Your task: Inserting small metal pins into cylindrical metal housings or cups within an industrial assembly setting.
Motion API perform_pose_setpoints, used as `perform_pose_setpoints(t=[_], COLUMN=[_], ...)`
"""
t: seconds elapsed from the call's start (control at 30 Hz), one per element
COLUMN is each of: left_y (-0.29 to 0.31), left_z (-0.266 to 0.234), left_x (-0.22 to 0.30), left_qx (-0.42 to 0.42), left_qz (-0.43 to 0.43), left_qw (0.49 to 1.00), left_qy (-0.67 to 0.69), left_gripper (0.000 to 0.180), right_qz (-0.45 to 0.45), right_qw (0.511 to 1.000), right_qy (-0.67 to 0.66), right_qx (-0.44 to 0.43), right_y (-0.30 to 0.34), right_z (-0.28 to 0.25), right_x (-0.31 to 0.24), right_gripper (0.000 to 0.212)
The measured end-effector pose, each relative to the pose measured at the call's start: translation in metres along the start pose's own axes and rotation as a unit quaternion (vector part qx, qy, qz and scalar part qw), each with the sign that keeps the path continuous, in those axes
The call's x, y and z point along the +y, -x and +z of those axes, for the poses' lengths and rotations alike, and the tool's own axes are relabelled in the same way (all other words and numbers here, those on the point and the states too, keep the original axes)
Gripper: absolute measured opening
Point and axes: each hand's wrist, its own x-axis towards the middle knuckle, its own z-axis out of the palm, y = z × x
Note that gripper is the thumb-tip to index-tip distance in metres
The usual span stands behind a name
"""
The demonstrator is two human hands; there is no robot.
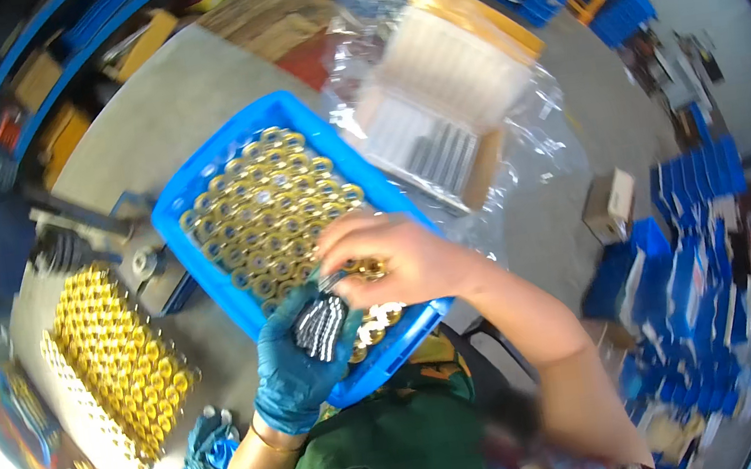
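In a blue-green glove, my left hand (286, 365) is cupped around a bundle of short, shiny silver pins (322, 329). It rests over the near left side of a blue plastic tray (217, 289). My bare right hand (393, 256) reaches in from the right, its fingertips pinched together just above the pins. What lies between those fingertips is too small to make out. Rows of round brass-coloured parts (262, 197) with holes in their middles fill most of the tray. Some loose brass parts (376, 324) lie at its near end, partly hidden by my hands.
Left of the tray, more brass parts (116, 354) stand in stacked rows beside a machine (147, 262). A crumpled blue glove (211, 451) lies near me. Beyond the tray sits an open carton (450, 82) with silver rods and plastic wrap. Blue bins (677, 290) are piled at right.
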Motion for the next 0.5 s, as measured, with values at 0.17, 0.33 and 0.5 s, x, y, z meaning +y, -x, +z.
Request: perform_pose_setpoints(t=[0.17, 0.33, 0.5], left_y=[-0.002, 0.005, 0.004], left_z=[-0.028, -0.021, -0.005], left_x=[0.003, 0.010, 0.010], left_qx=[0.002, 0.053, 0.058], left_qz=[-0.131, -0.112, -0.113], left_qw=[0.777, 0.813, 0.832], left_qy=[0.616, 0.569, 0.540], left_gripper=[0.030, 0.039, 0.041], right_qz=[0.010, 0.003, -0.033], right_qw=[0.969, 0.901, 0.864], right_qy=[0.246, 0.410, 0.477], right_qx=[0.017, -0.140, -0.154], right_y=[0.010, 0.037, 0.044], right_z=[-0.028, -0.005, -0.006], right_x=[0.004, 0.026, 0.028], right_gripper=[0.017, 0.015, 0.015])
